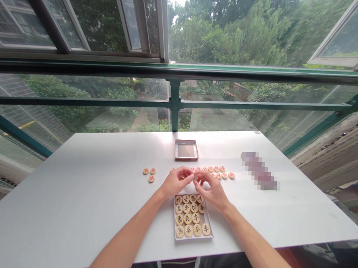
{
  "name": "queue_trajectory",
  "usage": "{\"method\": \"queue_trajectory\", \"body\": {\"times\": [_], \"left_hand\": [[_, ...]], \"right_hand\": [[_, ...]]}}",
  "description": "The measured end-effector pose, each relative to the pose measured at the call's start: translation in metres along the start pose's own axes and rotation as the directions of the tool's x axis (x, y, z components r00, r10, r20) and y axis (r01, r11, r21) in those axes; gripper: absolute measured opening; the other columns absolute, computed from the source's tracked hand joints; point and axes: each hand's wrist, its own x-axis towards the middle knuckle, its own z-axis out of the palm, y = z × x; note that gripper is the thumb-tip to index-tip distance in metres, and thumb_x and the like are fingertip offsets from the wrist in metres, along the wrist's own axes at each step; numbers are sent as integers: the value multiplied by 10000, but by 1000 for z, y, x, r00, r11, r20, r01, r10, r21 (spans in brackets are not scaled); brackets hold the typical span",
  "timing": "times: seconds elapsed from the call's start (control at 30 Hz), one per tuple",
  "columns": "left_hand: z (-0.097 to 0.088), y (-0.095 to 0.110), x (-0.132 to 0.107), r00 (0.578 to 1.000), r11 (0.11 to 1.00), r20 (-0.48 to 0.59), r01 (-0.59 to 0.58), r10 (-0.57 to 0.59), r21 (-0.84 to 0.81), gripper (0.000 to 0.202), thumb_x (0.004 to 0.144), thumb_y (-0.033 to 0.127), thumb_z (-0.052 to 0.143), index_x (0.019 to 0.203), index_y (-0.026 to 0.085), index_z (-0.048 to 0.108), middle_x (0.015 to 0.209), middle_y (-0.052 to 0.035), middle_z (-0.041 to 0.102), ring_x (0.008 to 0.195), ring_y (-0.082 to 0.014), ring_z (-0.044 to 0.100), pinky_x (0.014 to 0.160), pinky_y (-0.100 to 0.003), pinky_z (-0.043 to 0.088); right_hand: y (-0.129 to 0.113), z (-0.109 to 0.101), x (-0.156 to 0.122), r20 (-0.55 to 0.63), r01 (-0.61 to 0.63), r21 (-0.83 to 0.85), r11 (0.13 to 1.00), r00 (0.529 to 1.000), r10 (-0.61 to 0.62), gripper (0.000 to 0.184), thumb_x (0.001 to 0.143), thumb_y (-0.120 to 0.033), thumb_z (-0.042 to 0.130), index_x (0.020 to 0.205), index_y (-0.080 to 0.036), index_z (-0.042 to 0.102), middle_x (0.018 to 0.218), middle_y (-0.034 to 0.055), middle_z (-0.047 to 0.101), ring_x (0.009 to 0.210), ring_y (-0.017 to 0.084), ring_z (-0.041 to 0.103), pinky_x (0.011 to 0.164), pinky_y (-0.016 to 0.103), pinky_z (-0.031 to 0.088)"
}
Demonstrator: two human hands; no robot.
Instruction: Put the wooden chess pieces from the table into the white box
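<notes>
My left hand (176, 182) and my right hand (211, 187) meet just beyond the near box, fingertips together. Between them they pinch a small round wooden xiangqi piece (195, 177), partly covered by the fingers. Below the hands sits a shallow white open box (192, 240) holding rows of xiangqi pieces with black characters (187, 218). A gap shows at the right end of its third row. Behind my hands lie several red-lettered xiangqi pieces (216, 169) in two rough rows, some hidden by the fingers. Three more red-lettered pieces (151, 179) lie off to the left.
A shallow rectangular box part or lid (186, 150) lies at the back middle of the white table (84, 201). A pixelated elongated object (259, 171) is on the right. Green railing (174, 106) and windows stand past the far edge.
</notes>
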Motion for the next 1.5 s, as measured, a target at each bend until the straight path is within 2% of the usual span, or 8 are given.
{"method": "queue_trajectory", "body": {"times": [0.2, 0.43, 0.93, 1.27, 1.5], "left_hand": [[-1, -6, 1, 1000, 1000, 30, -3, 2, 22, 294, 842, 418, 723, 973, 158, 690, 962, -80, 715, 899, -201, 681, 846, -331, 546], [0, -7, 0, 999, 999, 29, 21, -22, 26, 302, 857, 452, 698, 954, 166, 687, 902, -59, 706, 838, -181, 673, 783, -302, 550], [-2, -11, 0, 998, 1000, 63, 18, -19, 10, 324, 898, 455, 647, 1010, 154, 698, 946, -78, 705, 823, -177, 662, 751, -298, 553], [-3, -12, 0, 998, 999, 61, 29, -32, 45, 317, 893, 445, 652, 1027, 163, 708, 968, -72, 711, 801, -172, 668, 737, -297, 560], [-2, -10, 0, 996, 998, 84, 25, -30, 49, 314, 896, 436, 651, 1027, 158, 716, 962, -75, 700, 789, -171, 663, 722, -302, 565]], "right_hand": [[3, 0, 0, -19, 15, -19, 1000, 1000, -15, 201, 898, -229, 597, 1091, -263, 645, 1015, 46, 685, 774, 176, 637, 720, 352, 562], [2, 0, 0, -17, 17, -22, 1000, 1000, -17, 196, 906, -256, 600, 1097, -265, 645, 1015, 51, 688, 768, 179, 638, 700, 350, 566], [1, 1, -1, -23, -24, -32, 999, 999, 24, 219, 909, -261, 610, 1126, -257, 641, 1032, 56, 689, 770, 181, 640, 660, 329, 564], [4, 1, -2, -21, -23, -32, 999, 1000, 22, 216, 912, -249, 596, 1126, -236, 625, 1003, 52, 678, 762, 167, 626, 679, 318, 554], [3, 0, 0, -25, -45, -31, 998, 999, 44, 140, 941, -274, 582, 1058, -217, 632, 955, 51, 680, 776, 173, 631, 711, 332, 551]]}}
